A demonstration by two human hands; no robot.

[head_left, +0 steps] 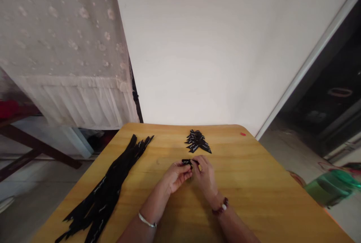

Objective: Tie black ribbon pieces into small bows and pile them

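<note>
Between my two hands, above the middle of the table, is a black ribbon (186, 161) with white lettering, bent into a small shape. My left hand (177, 177) pinches it from the left with thumb and fingers. From the right, my right hand (205, 173) has its fingertips closed on the same ribbon; part of it is hidden behind the fingers. Just beyond my hands lies a small pile of folded black ribbons (197, 141) with white script. On the left side, a long bundle of loose black ribbon strips (108, 186) stretches toward the near edge.
The wooden table (248, 198) backs against a white wall (191, 47). A small red piece (243, 134) lies at its far right corner. A lace curtain (73, 47) hangs on the left, and a green container (329, 186) stands on the floor at right.
</note>
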